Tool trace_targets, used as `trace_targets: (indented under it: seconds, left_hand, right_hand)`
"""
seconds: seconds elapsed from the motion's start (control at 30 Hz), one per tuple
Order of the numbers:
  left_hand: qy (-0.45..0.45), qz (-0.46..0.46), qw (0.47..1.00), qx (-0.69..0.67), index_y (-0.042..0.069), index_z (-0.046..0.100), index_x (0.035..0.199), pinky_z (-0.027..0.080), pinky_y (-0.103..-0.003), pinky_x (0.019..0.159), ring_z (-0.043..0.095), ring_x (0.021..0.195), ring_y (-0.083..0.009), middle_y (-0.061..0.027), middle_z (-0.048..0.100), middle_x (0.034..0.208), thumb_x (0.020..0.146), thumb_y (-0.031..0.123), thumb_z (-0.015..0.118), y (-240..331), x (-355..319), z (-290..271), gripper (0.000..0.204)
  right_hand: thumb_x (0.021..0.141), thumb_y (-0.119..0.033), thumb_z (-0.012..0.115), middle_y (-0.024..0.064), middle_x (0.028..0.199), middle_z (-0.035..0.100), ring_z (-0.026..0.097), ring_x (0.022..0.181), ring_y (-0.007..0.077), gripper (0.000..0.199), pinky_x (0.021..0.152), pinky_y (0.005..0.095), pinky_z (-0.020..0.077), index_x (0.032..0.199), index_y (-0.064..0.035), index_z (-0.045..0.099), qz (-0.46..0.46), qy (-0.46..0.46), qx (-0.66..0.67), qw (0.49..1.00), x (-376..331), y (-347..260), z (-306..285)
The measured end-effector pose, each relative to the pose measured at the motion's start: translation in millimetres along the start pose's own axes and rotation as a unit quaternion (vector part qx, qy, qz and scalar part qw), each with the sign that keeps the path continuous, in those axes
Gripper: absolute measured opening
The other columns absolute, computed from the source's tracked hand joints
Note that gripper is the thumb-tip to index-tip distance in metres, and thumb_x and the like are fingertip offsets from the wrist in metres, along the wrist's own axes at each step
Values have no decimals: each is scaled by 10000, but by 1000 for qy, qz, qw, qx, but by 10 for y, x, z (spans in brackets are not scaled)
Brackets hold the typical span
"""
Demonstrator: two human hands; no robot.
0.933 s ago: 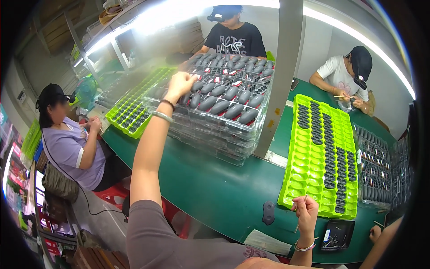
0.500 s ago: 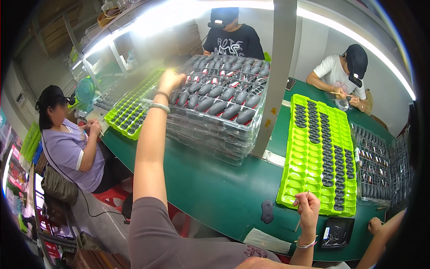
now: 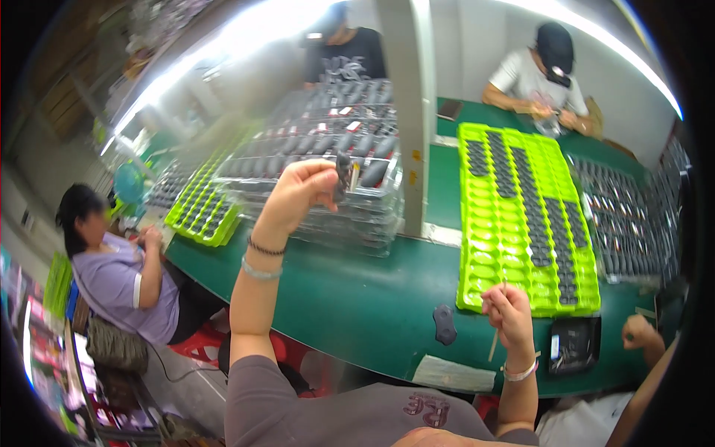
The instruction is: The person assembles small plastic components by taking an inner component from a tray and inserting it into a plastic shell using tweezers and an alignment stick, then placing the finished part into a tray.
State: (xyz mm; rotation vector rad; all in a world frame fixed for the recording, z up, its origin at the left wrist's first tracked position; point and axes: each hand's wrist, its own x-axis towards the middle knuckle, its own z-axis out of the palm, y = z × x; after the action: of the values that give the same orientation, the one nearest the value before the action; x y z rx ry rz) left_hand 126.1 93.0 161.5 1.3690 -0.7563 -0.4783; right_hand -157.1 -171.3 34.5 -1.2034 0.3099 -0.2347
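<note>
My left hand (image 3: 302, 194) is raised in front of the stacked clear plastic trays (image 3: 372, 223). Its fingers pinch a small dark grey piece (image 3: 342, 177), blurred by motion. Rows of dark grey oval parts (image 3: 320, 141) with red beneath fill the top tray. Lower right, my right hand (image 3: 510, 316) is closed around a thin pale stick (image 3: 493, 346), which sticks out below the fist. Just beyond it lies a bright green moulded tray (image 3: 484, 246) with small black parts in several columns. A dark grey flat piece with rounded ends (image 3: 445, 325) rests on the table left of that hand.
A pale flat strip (image 3: 454, 374) lies at the near edge of the green table (image 3: 357, 283). A black box (image 3: 575, 346) stands right of my right hand, beside a neighbour's hand (image 3: 642, 334). More trays stand at far right. Other people sit around; a post (image 3: 408, 112) rises behind.
My left hand has drawn back from the tray stack toward me and now carries a dark grey piece. The whole view has shifted; my right hand keeps its hold on the stick.
</note>
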Motion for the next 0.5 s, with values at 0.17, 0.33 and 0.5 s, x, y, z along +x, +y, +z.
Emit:
trace_targets:
  seconds: [0.17, 0.33, 0.5]
  left_hand:
    - [-75, 304, 874, 372, 32, 638, 992, 532, -282, 649, 639, 763, -207, -101, 641, 913, 634, 31, 742, -372, -267, 1051, 373]
    - [-150, 468, 769, 408, -3, 610, 972, 548, -316, 640, 655, 799, -259, -142, 637, 934, 613, 41, 729, -811, -298, 1679, 381]
    - [-188, 460, 763, 414, -12, 598, 1018, 550, -347, 750, 636, 936, -312, -166, 628, 1020, 642, -20, 698, -876, -57, 1859, 389]
  right_hand:
    - [929, -269, 511, 39, 810, 615, 304, 447, 2, 317, 387, 161, 228, 1063, 5, 600, 133, -123, 103, 978, 79, -65, 141]
    - [940, -337, 484, 30, 874, 619, 323, 469, 11, 317, 397, 177, 243, 1020, -48, 589, 165, -166, 181, 955, 97, 13, 57]
    - [917, -336, 536, -17, 797, 598, 333, 471, 12, 286, 399, 184, 230, 1039, -78, 549, 120, -165, 243, 948, 85, -39, -72]
